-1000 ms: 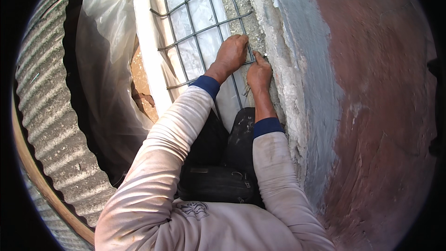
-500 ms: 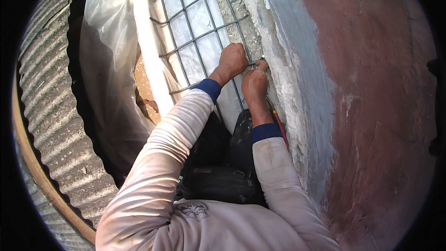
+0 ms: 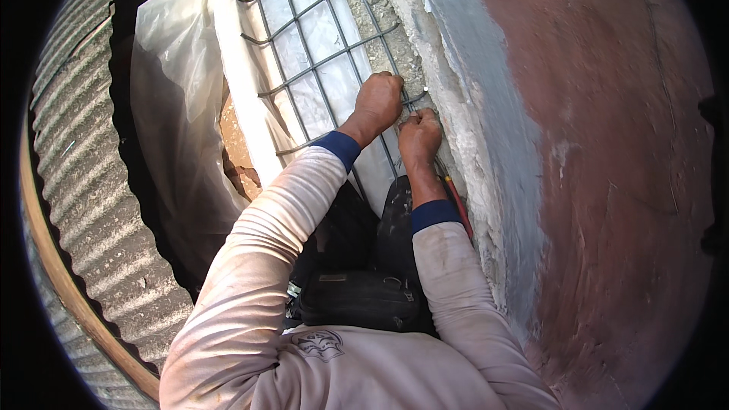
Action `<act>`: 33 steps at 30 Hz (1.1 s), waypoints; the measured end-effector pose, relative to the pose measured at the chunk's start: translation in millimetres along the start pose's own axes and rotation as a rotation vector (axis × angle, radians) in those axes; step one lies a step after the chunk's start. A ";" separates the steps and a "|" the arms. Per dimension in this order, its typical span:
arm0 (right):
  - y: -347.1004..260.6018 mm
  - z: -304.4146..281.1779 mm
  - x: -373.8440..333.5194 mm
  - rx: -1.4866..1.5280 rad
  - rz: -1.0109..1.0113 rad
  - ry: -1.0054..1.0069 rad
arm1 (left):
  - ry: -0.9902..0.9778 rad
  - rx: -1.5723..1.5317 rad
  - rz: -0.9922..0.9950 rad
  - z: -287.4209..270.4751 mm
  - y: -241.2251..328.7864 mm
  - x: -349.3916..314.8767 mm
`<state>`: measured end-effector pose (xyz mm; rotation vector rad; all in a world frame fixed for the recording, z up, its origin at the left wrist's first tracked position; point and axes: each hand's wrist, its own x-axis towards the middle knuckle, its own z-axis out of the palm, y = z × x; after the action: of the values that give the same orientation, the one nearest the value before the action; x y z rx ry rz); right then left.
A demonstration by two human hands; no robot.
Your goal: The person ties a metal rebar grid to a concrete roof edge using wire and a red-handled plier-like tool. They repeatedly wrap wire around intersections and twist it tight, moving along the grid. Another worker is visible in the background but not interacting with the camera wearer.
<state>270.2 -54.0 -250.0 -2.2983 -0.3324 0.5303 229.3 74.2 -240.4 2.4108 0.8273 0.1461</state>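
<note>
A grid of dark steel reinforcing bars (image 3: 348, 49) stretches away from me along the wall. Both my hands are at its right edge, by a crossing near the end of one cross bar. My left hand (image 3: 380, 102) is closed, fingers curled down beside the right-hand long bar. Just nearer to me, my right hand (image 3: 420, 139) is closed with thumb and fingertips pinched together. What either hand grips is hidden or too small to make out. Beside my right wrist lies a tool with a red and yellow handle (image 3: 459, 209), its head out of sight.
White plastic sheeting (image 3: 285, 34) lies under the bars, and clear plastic (image 3: 178, 53) hangs at the left. A rough concrete edge (image 3: 463, 121) and a grey and red wall (image 3: 607, 144) border the right. Corrugated roofing (image 3: 99, 205) lies lower left. A black bag (image 3: 357, 300) rests at my waist.
My right hand has drawn slightly toward me, away from the bar end, and its fingers have curled in. The left hand stays almost in place.
</note>
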 end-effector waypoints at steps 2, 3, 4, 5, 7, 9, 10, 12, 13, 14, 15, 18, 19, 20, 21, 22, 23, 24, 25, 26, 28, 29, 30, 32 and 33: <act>-4.2 -3.9 -2.9 -0.030 -0.052 0.017 | 0.048 0.035 0.044 1.1 1.4 -2.0; -6.0 -5.3 -4.0 -0.047 -0.068 0.025 | 0.059 0.062 0.061 2.3 2.3 -3.0; -7.4 -6.3 -4.6 -0.039 -0.061 0.018 | 0.071 0.066 0.059 3.1 2.5 -3.9; -8.4 -6.6 -4.8 -0.032 -0.054 0.011 | 0.064 0.071 0.057 3.3 1.9 -4.9; -8.4 -5.7 -4.7 -0.010 -0.075 0.050 | 0.040 0.072 0.083 2.5 -0.7 -5.4; -6.9 -2.9 -4.1 0.019 -0.134 0.117 | 0.012 0.068 0.129 -0.8 -5.1 -4.1; -6.0 -1.3 -3.8 0.025 -0.136 0.131 | -0.028 0.074 0.147 -3.0 -7.2 -3.0; -4.2 1.2 -2.6 0.036 -0.133 0.127 | -0.107 0.088 0.185 -7.6 -10.9 -0.9; -3.4 2.3 -1.9 0.031 -0.118 0.112 | -0.122 0.087 0.183 -8.8 -11.5 1.0; -3.0 3.1 -0.9 0.024 -0.105 0.094 | -0.134 0.086 0.177 -10.1 -11.8 3.0; -2.7 4.0 -1.2 0.016 -0.074 0.087 | -0.167 0.085 0.162 -11.5 -12.3 2.5; -1.8 4.8 -1.1 0.069 -0.106 0.149 | -0.203 0.034 0.254 -15.2 -13.1 5.8; -1.1 4.5 -1.4 0.120 -0.124 0.130 | -0.209 0.036 0.259 -16.2 -13.8 5.4; -0.5 4.6 -1.4 0.171 -0.145 0.115 | -0.212 0.037 0.267 -17.1 -14.6 6.5; 0.3 4.7 -0.9 0.232 -0.153 0.106 | -0.228 0.046 0.265 -17.7 -15.5 10.4; 1.0 5.1 -0.4 0.268 -0.135 0.059 | -0.228 0.054 0.315 -17.6 -16.3 13.2; 1.7 5.6 0.0 0.310 -0.100 0.016 | -0.245 0.067 0.353 -17.2 -17.4 17.6; 2.3 6.1 0.7 0.364 -0.086 -0.021 | -0.244 0.083 0.391 -16.8 -18.9 22.7; 2.4 6.9 1.1 0.342 -0.049 -0.059 | -0.216 0.060 0.452 -14.4 -19.2 25.0; 2.3 7.2 1.1 0.332 -0.030 -0.090 | -0.173 0.042 0.515 -11.9 -19.6 26.9; 0.6 6.7 -0.7 0.288 -0.021 -0.111 | -0.133 -0.020 0.538 -10.5 -23.6 28.2; -1.1 5.5 -2.1 0.253 -0.030 -0.099 | -0.139 -0.066 0.499 -10.8 -25.5 27.4; -2.8 3.8 -4.4 0.210 -0.023 -0.082 | -0.157 -0.097 0.445 -11.4 -27.0 25.7; -5.5 -1.7 -12.9 0.302 0.050 -0.105 | -0.171 -0.240 0.291 -12.9 -26.9 19.3; -6.1 -5.0 -18.7 0.355 0.084 -0.118 | -0.194 -0.297 0.198 -13.4 -25.5 15.2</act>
<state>255.7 -60.0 -237.2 -1.9479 -0.1813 0.7086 224.3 106.1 -244.8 2.1796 0.4436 0.1015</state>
